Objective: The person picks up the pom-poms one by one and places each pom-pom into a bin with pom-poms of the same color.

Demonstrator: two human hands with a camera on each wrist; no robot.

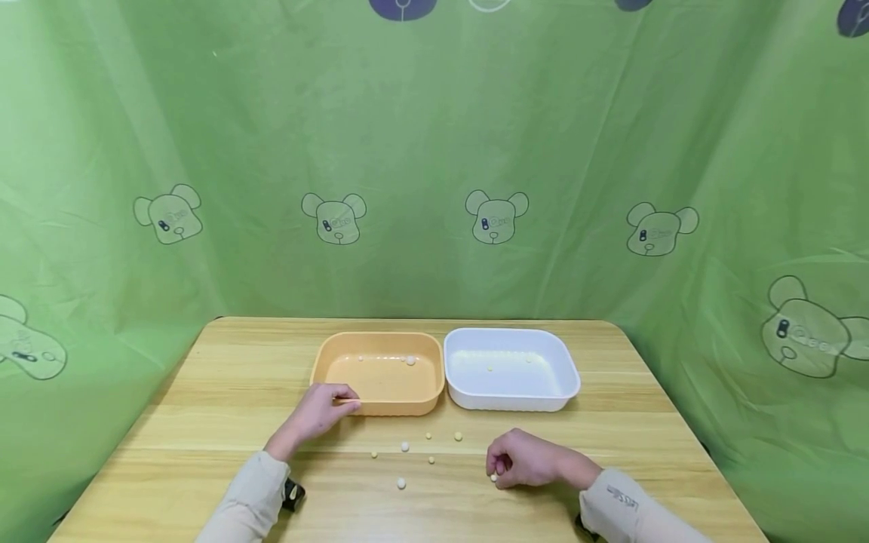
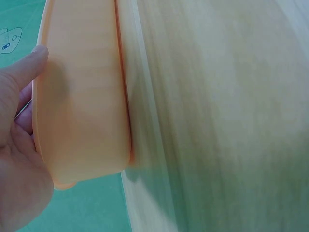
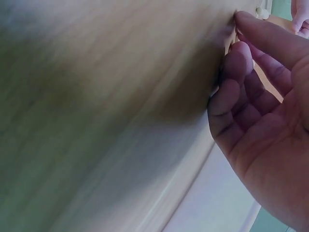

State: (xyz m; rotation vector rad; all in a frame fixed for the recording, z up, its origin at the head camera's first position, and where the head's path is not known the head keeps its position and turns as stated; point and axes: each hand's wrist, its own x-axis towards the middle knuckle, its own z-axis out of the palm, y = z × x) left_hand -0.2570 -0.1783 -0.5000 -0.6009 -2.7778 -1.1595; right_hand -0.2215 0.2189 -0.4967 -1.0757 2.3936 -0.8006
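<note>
My left hand (image 1: 324, 411) grips the near left rim of an orange plastic basin (image 1: 380, 409). In the left wrist view the thumb lies on the outer wall, with fingers behind the rim. On the table at the right, my right hand (image 1: 528, 458) has its fingers curled and pinches a small pale bead (image 1: 493, 478) at the fingertips; the right wrist view hides that bead. Between the hands lie several loose beads, including a white bead (image 1: 401, 483) and a yellow bead (image 1: 458, 437). A few whitish beads (image 1: 410, 360) sit inside the orange basin.
A white plastic basin (image 1: 514, 403) stands right beside the orange one, with small yellowish beads (image 1: 490, 368) in it. Both are on a wooden table (image 1: 204, 422). Green curtains (image 1: 414, 136) with bear prints surround the table's back and sides.
</note>
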